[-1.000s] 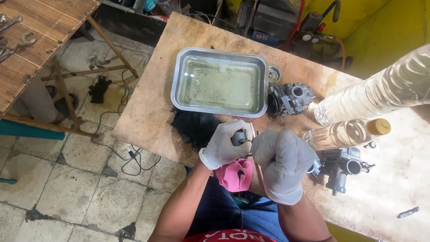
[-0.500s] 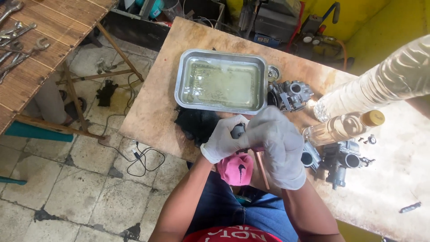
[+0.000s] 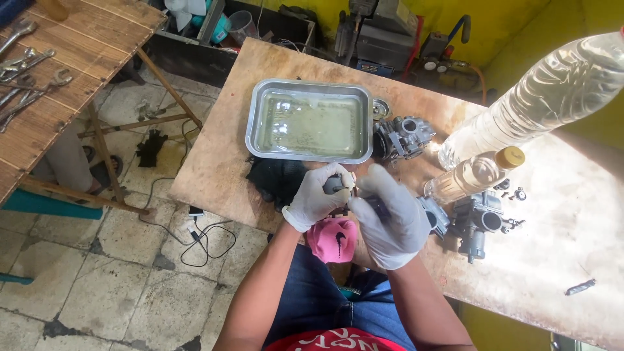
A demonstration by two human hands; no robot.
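At my workbench [image 3: 214, 162], just in front of the metal tray [image 3: 260, 146] of cloudy liquid, my gloved left hand [image 3: 315, 203] grips a small dark carburetor part [image 3: 337, 185] while my right hand [image 3: 390, 218] closes on a thin tool (tip hidden) against it; the work calls for steady, fine pressure.

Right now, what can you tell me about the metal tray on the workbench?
The metal tray is a shallow rectangular pan of silvery sheet metal with rounded corners and a flat rolled rim. It holds a thin pool of clear, slightly yellowish liquid with dark specks on the bottom. It sits flat on the wooden table; a black cloth lies at its near edge and a carburetor by its right side. No hand touches it.
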